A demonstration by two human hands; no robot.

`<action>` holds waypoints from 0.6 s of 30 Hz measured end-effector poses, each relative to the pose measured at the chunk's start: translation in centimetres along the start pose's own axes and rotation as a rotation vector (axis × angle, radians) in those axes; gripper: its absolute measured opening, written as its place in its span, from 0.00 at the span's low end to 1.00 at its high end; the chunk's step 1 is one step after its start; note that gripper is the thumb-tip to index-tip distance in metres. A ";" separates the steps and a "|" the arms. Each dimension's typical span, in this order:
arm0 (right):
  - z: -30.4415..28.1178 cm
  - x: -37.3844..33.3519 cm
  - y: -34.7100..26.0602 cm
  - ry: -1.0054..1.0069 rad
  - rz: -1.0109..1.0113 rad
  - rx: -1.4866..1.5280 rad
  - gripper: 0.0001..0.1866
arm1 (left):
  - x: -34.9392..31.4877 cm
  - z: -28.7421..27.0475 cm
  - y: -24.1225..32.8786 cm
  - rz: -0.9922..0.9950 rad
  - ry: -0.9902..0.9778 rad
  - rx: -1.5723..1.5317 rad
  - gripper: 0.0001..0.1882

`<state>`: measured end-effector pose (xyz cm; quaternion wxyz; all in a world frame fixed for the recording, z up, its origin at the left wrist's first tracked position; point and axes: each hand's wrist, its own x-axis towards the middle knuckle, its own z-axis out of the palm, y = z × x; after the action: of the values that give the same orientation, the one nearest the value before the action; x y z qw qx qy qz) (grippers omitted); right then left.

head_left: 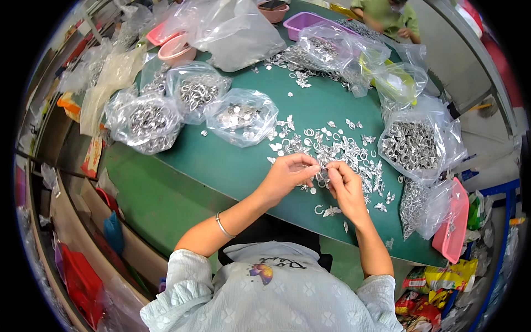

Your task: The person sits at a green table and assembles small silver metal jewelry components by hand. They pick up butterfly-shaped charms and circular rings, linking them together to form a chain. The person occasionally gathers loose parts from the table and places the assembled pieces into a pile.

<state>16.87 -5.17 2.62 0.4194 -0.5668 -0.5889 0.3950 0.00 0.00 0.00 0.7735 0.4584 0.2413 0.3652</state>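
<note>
My left hand (290, 173) and my right hand (346, 187) meet over the near part of a green table (221, 166). Both are closed, thumbs and fingers pinching at a small silvery metal piece (324, 167) between them; its exact kind is too small to tell. Just beyond and beneath my hands spreads a loose pile of silvery metal pieces (348, 152), some shaped like leaves or wings, others like open rings. A single open ring (318, 209) and a winged piece (332, 211) lie close to my right wrist.
Clear bags of metal pieces stand at the left (146, 119), middle (242, 116) and right (412, 145). A pink basin (452, 221) sits at the right edge, a purple basin (310, 23) at the far side. Across the table another person (390, 19) sits. Cardboard-coloured shelving (91, 232) is at left.
</note>
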 end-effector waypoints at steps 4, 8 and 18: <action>0.5 -1.0 -1.5 -0.105 0.234 0.296 0.15 | -1.7 0.1 -0.3 0.044 -0.023 -0.178 0.06; 0.8 -2.0 -2.9 -0.303 0.429 0.703 0.18 | -3.9 0.4 0.8 0.599 -0.007 0.364 0.04; 3.5 -2.0 -4.4 -0.130 0.556 0.976 0.21 | -3.4 0.4 0.9 1.048 0.044 0.616 0.03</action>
<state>12.11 -7.34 5.51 0.4758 -0.4155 -0.1910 0.7513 -2.12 -2.65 1.09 0.3173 0.7114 0.0943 0.6200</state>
